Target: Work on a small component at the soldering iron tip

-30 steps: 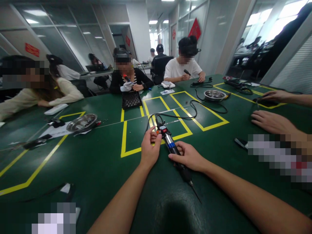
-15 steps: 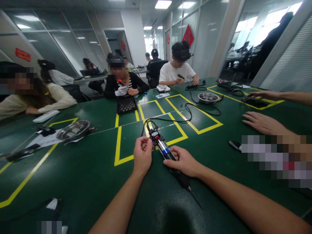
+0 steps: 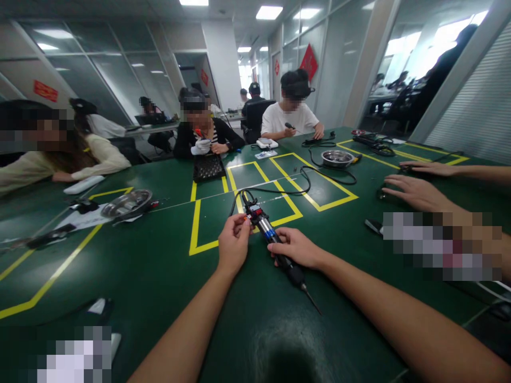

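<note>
In front of me an electric screwdriver (image 3: 275,239) lies slantwise, its casing partly off so that a silver motor and circuit parts show. A long thin bit (image 3: 312,300) points towards me at its lower right end. My right hand (image 3: 297,247) is closed around the dark lower body. At the cord end my left hand (image 3: 233,242) is pinched, thumb against fingers, with a small orange piece (image 3: 246,218) at the fingertips; whether it belongs to the tool I cannot tell. A black cord (image 3: 279,190) runs from that end across the green table (image 3: 167,298).
Metal bowls stand at left (image 3: 125,205) and back right (image 3: 337,158). A black tray (image 3: 208,168) lies before a co-worker with a white glove (image 3: 203,146). Another person's hands (image 3: 419,191) rest at right. Yellow tape (image 3: 195,226) marks the table.
The view has shifted slightly. Both my hands keep their places on the tool, whose bit end is turned a little. The neighbouring person's hands at right have moved left.
</note>
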`<state>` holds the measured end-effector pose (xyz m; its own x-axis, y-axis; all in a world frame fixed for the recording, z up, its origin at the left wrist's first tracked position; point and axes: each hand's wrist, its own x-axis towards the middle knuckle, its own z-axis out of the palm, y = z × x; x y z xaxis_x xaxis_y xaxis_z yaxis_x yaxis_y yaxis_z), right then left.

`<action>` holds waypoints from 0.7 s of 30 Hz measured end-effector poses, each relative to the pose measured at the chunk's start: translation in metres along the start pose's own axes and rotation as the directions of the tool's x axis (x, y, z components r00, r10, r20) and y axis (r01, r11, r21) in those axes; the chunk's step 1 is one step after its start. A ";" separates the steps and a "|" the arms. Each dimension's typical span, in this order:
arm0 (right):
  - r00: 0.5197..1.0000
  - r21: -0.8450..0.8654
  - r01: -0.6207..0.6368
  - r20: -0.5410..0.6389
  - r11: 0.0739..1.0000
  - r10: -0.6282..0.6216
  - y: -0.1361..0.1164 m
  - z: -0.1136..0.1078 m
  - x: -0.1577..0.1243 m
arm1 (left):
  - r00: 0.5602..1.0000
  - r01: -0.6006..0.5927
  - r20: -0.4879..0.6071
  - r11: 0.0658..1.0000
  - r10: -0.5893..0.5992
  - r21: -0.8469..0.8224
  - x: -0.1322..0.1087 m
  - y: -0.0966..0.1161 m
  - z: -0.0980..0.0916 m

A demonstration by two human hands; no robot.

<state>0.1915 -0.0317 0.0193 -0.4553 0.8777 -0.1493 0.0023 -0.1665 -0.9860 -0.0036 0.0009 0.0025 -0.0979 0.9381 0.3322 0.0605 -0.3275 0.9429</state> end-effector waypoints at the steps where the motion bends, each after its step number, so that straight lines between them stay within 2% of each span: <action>1: 1.000 -0.002 0.003 0.004 1.000 -0.003 0.000 0.000 0.000 | 1.000 0.024 -0.015 0.998 -0.025 -0.055 0.000 0.000 0.001; 3: 1.000 -0.004 0.010 0.005 1.000 -0.010 0.001 0.000 0.001 | 0.990 0.123 -0.035 0.965 -0.135 -0.230 0.002 0.001 0.004; 5: 1.000 -0.007 0.013 -0.002 1.000 -0.013 0.001 0.000 0.001 | 0.970 0.234 0.042 0.882 -0.238 -0.409 0.003 0.003 0.004; 8: 1.000 0.007 0.026 -0.005 1.000 -0.026 0.002 0.000 0.002 | 0.953 0.299 0.130 0.783 -0.274 -0.546 0.006 0.008 0.003; 17: 1.000 0.043 0.012 0.019 0.999 -0.013 0.000 0.003 0.000 | 0.935 0.346 0.168 0.706 -0.311 -0.618 0.008 0.004 0.000; 21: 0.999 0.024 0.023 0.025 0.999 -0.023 -0.001 0.004 0.000 | 0.914 0.405 0.255 0.674 -0.315 -0.618 0.008 0.001 -0.002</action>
<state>0.1879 -0.0332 0.0204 -0.4769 0.8701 -0.1245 -0.0295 -0.1575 -0.9871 -0.0066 0.0082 0.0065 0.1451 0.9894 0.0005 -0.6123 0.0894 0.7855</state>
